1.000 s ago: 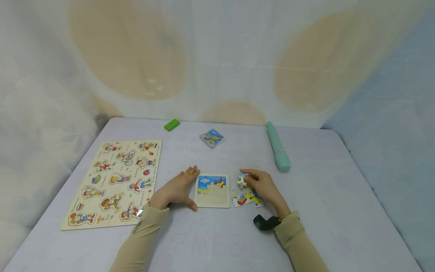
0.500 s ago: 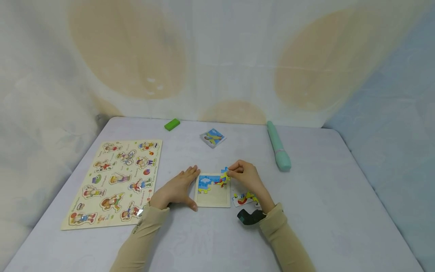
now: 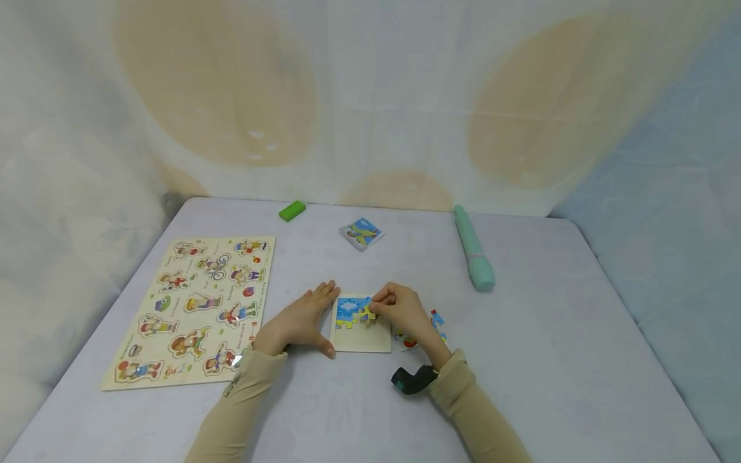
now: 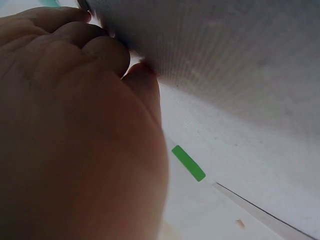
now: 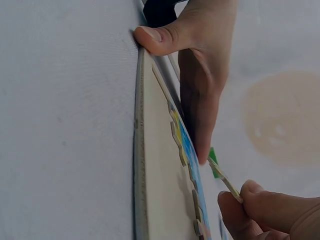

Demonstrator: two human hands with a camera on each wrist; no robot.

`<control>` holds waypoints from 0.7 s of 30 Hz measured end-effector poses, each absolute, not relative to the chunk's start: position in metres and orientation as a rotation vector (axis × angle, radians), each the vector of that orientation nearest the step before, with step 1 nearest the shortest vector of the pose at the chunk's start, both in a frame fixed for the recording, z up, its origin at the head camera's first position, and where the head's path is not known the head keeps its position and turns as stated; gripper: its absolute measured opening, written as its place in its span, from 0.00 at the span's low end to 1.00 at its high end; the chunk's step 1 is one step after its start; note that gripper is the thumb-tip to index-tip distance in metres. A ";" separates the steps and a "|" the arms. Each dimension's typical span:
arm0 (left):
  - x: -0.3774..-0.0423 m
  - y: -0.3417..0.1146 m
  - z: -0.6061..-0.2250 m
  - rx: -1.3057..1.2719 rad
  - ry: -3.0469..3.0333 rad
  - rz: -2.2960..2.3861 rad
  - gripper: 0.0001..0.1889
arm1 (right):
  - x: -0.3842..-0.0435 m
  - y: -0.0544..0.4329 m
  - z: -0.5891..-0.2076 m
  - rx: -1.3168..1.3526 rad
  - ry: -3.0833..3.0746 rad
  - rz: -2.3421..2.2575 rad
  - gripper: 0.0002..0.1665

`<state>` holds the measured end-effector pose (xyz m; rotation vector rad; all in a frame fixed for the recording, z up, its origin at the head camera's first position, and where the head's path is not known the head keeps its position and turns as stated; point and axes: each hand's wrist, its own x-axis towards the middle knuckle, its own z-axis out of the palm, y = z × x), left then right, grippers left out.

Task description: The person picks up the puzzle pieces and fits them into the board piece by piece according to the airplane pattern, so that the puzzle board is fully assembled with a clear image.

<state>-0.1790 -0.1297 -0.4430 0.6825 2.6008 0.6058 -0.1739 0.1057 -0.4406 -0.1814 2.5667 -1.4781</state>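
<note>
A small wooden puzzle tray (image 3: 369, 339) lies in the middle of the table in the head view, with joined blue and yellow jigsaw pieces (image 3: 347, 308) along its far side. My left hand (image 3: 298, 323) rests against the tray's left edge, fingers extended and thumb spread toward the near corner. Thumb and index finger of my right hand (image 3: 403, 314) pinch a yellow-and-blue jigsaw piece (image 3: 365, 316) over the joined ones. In the right wrist view that piece (image 5: 226, 182) is tilted and held apart from the tray (image 5: 162, 145). Loose jigsaw pieces (image 3: 437, 320) lie right of the tray, partly hidden by my right hand.
A large picture board (image 3: 191, 283) with cartoon figures covers the left of the table. Toward the back are a green block (image 3: 292, 211), a small picture card (image 3: 362, 233) and a long turquoise wrapped object (image 3: 475, 254). A black device (image 3: 412, 381) sits at the right wrist.
My right hand has lifted a jigsaw piece from the loose pieces and carried it left over the tray's far side. The left hand has stayed in place.
</note>
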 end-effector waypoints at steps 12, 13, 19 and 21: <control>-0.178 -0.129 -0.441 0.689 2.596 0.612 0.65 | -0.168 0.093 -0.448 -0.239 2.607 -1.350 0.05; -0.178 -0.129 -0.441 0.688 2.595 0.613 0.65 | -0.168 0.093 -0.449 -0.250 2.618 -1.334 0.05; -0.177 -0.128 -0.440 0.676 2.592 0.622 0.65 | -0.166 0.091 -0.449 -0.278 2.652 -1.294 0.05; -0.177 -0.128 -0.440 0.674 2.593 0.626 0.65 | -0.166 0.090 -0.449 -0.278 2.661 -1.282 0.05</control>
